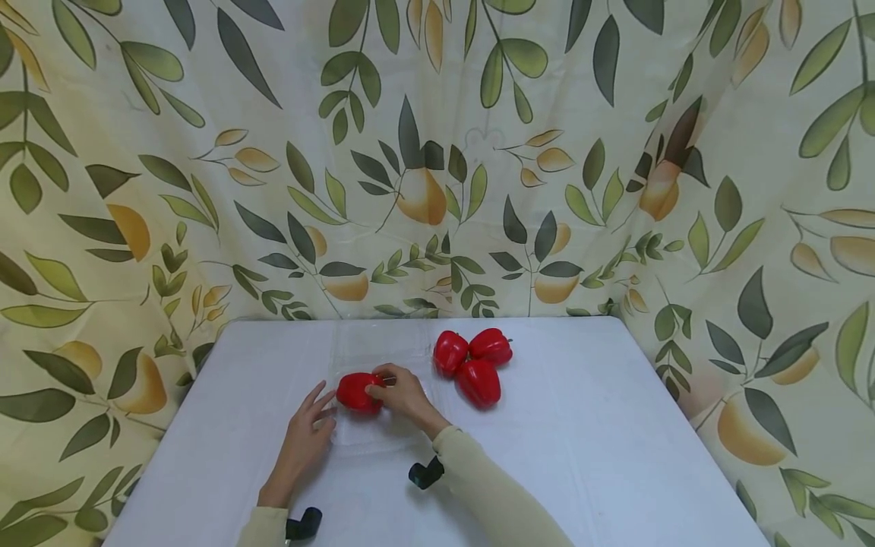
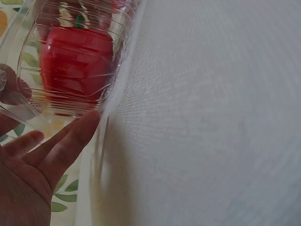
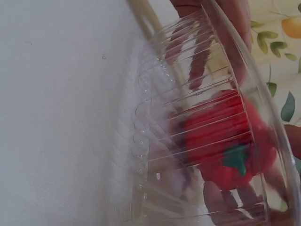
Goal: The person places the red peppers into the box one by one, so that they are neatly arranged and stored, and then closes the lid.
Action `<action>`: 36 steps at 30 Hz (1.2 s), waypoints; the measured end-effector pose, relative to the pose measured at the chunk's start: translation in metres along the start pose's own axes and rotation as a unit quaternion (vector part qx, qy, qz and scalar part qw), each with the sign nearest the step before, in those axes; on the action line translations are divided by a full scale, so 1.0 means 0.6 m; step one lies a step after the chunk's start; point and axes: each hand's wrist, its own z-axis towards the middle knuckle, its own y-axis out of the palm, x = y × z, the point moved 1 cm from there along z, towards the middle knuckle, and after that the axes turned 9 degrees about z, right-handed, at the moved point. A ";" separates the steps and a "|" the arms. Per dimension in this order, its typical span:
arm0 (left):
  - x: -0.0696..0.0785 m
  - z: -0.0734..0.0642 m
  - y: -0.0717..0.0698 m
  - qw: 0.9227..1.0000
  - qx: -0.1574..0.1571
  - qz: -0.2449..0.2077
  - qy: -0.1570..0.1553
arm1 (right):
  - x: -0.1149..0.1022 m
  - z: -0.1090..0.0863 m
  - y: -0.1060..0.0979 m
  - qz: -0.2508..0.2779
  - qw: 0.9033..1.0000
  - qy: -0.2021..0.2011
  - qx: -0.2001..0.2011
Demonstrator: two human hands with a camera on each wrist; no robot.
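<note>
Fingers of a right hand (image 1: 406,395) pinched a red pepper (image 1: 358,393) just left of center in the lower half of the head-camera frame, where we saw the vegetable inside a clear, ribbed plastic container (image 3: 218,63). At the container's left side, a left hand (image 1: 307,441) reached in from the bottom of the frame with its fingers extended, gripping nothing; its fingertips sat close to the clear wall, though we could not be certain how firmly they touched it. Three other red peppers (image 1: 479,383) lay clustered right of center on a white-covered table (image 1: 581,425), outside the container, before a curtain (image 1: 492,163) printed with leaves and fruit. We judged the step in hand to be seating the first pepper in the container, with the thumb and fingers not yet off it; we could not tell whether it bore its full weight on the base. The next move, in our reading, called for easing that pinch without rolling the pepper, while the left hand steadied the light plastic. We found no brand, label or legible writing on the peppers, the container or the black wrist cameras (image 1: 427,472) at the sleeves.
</note>
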 end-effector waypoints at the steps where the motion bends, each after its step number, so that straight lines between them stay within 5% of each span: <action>1: 0.000 -0.001 0.000 1.000 0.000 0.000 0.001 | 0.000 0.000 0.000 0.001 1.000 0.001 0.004; 36: -0.001 0.001 0.001 1.000 0.005 0.007 -0.010 | 0.001 0.013 0.008 -0.001 0.999 -0.009 0.035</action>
